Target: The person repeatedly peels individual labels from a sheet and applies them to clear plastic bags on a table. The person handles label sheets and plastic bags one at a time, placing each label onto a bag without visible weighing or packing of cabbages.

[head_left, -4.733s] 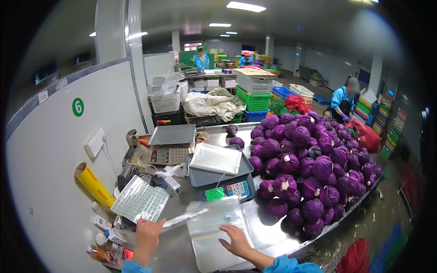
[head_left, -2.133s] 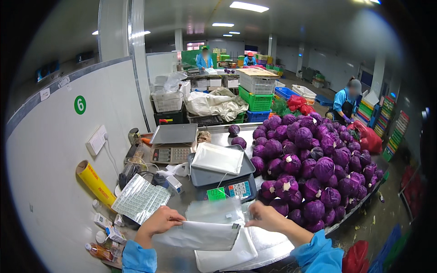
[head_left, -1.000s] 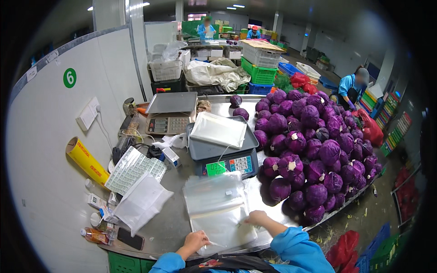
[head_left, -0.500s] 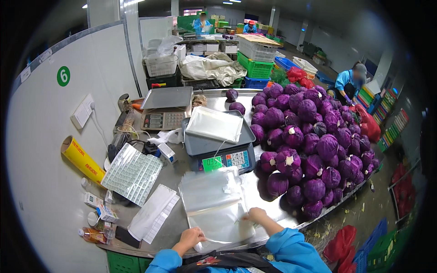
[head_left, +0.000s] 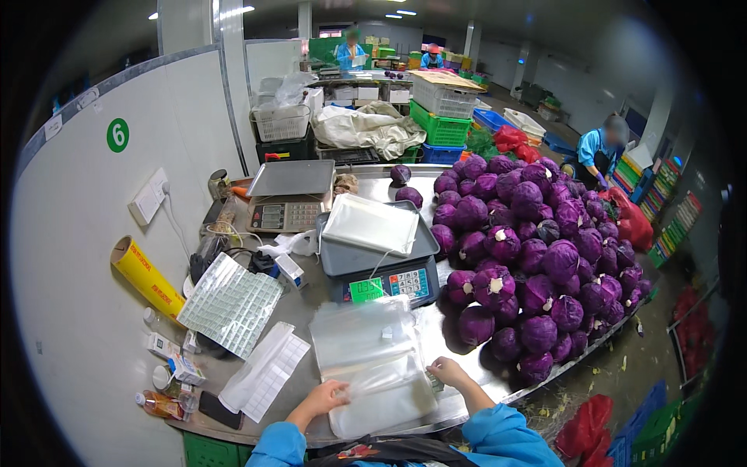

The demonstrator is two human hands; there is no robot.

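Note:
A stack of clear plastic bags (head_left: 373, 342) lies flat on the metal table in front of me. My left hand (head_left: 325, 397) is at the stack's left edge, its fingertips closed on the film. At the right edge, my right hand (head_left: 450, 372) pinches the side of a bag, and a small dark patch shows beside its fingers. Just beyond the bags stands a dark weighing scale (head_left: 389, 282) with a lit green display. Another pack of clear bags (head_left: 371, 224) rests on its pan. To the right, purple cabbages (head_left: 537, 257) form a large heap.
Left of the bags lie white label sheets (head_left: 264, 370), a silvery label sheet (head_left: 231, 303), a phone (head_left: 220, 410) and a bottle (head_left: 159, 405). A second scale (head_left: 286, 216) stands farther back. A yellow tube (head_left: 148, 282) leans by the wall. A co-worker (head_left: 597, 152) handles a red net bag.
My left hand has shifted slightly up along the bags' left edge. My right hand has moved a little rightward and down at the right edge. The whole view has tilted slightly.

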